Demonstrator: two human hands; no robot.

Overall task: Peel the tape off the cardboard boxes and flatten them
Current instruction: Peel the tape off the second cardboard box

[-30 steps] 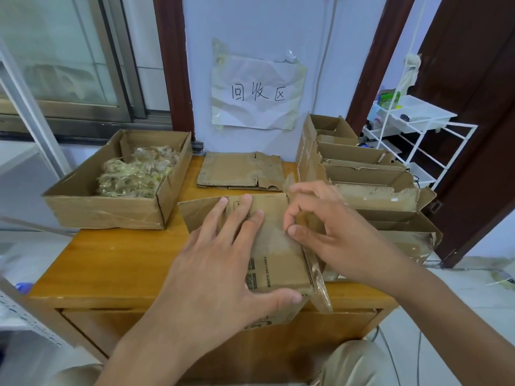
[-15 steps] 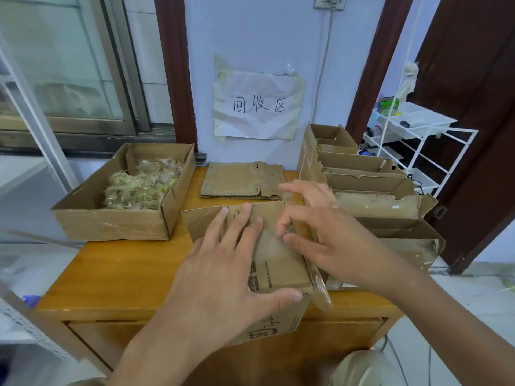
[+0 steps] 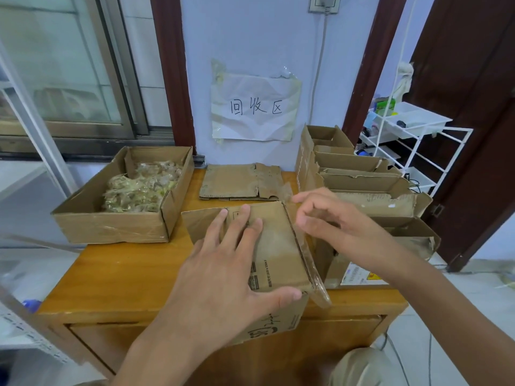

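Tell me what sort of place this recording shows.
Probably an indoor recycling corner: a handwritten paper sign taped to the wall reads "recycling area" in Chinese, a row of opened cardboard boxes stands on the wooden table, and flattened cardboard lies near the wall.

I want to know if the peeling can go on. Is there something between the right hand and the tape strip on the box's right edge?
Nothing visible stands between them. The right hand is beside the tape strip along the box edge, with the strip's upper end at its fingertips. The left hand rests on the box top.
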